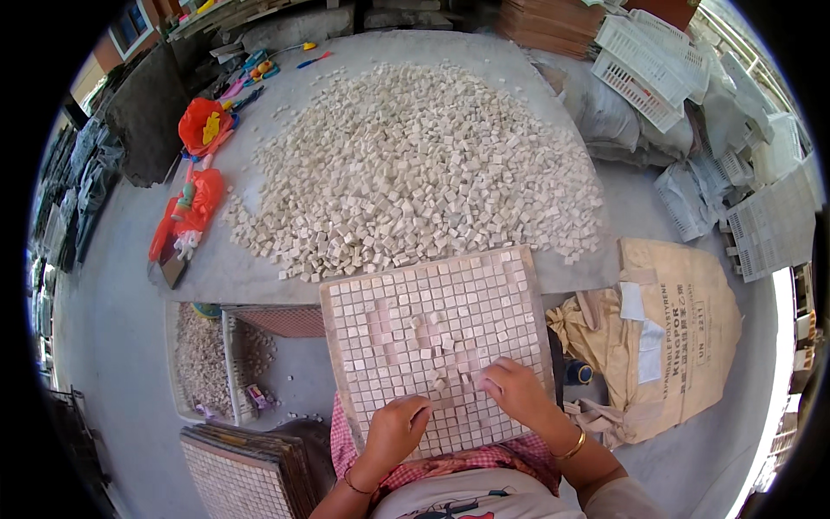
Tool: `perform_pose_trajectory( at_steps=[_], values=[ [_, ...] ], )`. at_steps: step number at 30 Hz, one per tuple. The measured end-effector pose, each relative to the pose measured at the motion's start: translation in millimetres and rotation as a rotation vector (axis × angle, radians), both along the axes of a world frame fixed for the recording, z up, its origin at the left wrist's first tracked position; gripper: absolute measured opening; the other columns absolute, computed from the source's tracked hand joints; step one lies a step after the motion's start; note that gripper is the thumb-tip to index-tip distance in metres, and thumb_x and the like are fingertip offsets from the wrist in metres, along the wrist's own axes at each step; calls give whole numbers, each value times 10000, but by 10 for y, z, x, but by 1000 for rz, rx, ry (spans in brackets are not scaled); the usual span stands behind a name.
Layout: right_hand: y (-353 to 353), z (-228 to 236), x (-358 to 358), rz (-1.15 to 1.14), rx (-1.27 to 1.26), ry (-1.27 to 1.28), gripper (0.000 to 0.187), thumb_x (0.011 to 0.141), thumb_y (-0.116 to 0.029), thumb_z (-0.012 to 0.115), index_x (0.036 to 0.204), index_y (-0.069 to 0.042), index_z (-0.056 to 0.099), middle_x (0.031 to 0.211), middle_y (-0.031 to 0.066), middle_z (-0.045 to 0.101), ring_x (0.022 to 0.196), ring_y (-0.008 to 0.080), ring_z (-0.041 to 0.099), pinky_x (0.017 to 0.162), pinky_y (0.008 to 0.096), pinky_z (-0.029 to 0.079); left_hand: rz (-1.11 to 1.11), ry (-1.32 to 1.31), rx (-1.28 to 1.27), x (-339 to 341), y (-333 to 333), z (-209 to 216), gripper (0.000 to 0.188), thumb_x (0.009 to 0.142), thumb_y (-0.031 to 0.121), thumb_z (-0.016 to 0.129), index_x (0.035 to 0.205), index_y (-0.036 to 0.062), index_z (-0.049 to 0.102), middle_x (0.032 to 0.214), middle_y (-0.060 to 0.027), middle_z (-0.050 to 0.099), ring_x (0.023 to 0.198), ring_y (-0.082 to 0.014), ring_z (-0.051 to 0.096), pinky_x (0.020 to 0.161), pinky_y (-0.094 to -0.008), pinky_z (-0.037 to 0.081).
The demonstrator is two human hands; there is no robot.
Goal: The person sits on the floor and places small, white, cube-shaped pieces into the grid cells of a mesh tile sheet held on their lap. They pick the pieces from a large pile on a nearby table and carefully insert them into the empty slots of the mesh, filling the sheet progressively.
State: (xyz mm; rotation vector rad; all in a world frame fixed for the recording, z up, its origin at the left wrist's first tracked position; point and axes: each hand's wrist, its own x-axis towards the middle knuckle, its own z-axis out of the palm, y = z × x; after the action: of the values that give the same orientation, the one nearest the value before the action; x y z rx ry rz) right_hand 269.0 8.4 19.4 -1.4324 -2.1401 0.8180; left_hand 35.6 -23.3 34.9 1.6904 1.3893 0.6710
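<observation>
A square tray (331,322) with a grid of compartments leans on my lap and against the table edge. Small whitish stone cubes fill most of its cells; a few pinkish cells are bare. Several loose cubes (439,339) lie on top of the filled rows near the middle. My left hand (398,430) rests over the tray's lower left, its fingers curled together. Over the lower right, my right hand (517,394) has its fingers bent inward, tips down at the grid beside a tilted cube (467,378). What either hand's fingertips hold, if anything, is hidden.
A large heap of stone cubes (424,164) covers the table (259,281). Red plastic bags (206,195) and toys lie at its left. Below left stand a white crate (232,363) of cubes and stacked filled trays (238,476). A tan sack (683,337) and white baskets (644,65) are at right.
</observation>
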Motion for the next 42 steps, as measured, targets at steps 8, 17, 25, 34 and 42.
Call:
perform_pose_trajectory(
  at_steps=[8, 17, 25, 34, 42],
  values=[
    [41, 71, 15, 99, -29, -21, 87, 785, -103, 637, 850, -69, 589, 788, 106, 544, 722, 305, 574, 624, 394, 477, 81, -25, 46, 199, 0, -62, 79, 800, 55, 632, 870, 20, 631, 782, -158, 644, 687, -336, 621, 604, -388, 496],
    [52, 38, -25, 156, 64, -173, 113, 743, -55, 595, 848, -63, 555, 759, 100, 517, 692, 302, 570, 597, 402, 472, 122, -35, 82, 186, 24, -88, 85, 804, 56, 645, 880, 20, 634, 805, -153, 658, 668, -322, 629, 581, -367, 501],
    [17, 92, -125, 57, -29, -37, 206, 804, -150, 631, 971, -59, 552, 854, 128, 555, 767, 329, 587, 638, 406, 479, 148, 36, 224, 233, 68, -137, 85, 797, 30, 637, 879, 16, 656, 800, -136, 652, 677, -274, 614, 561, -325, 484],
    [84, 61, -133, 25, -114, 99, 126, 819, -123, 598, 922, -51, 587, 857, 124, 566, 807, 339, 576, 694, 428, 468, 180, -22, 166, 229, 75, -69, 78, 795, 28, 642, 871, 24, 655, 782, -125, 643, 637, -249, 592, 556, -321, 474],
    [20, 57, -210, 32, -103, 4, 80, 829, -136, 579, 853, -61, 589, 834, 122, 561, 809, 327, 571, 690, 417, 466, 198, -58, 151, 174, -10, -169, 102, 791, 26, 645, 892, 39, 636, 790, -116, 641, 580, -264, 571, 519, -334, 455]
  ],
)
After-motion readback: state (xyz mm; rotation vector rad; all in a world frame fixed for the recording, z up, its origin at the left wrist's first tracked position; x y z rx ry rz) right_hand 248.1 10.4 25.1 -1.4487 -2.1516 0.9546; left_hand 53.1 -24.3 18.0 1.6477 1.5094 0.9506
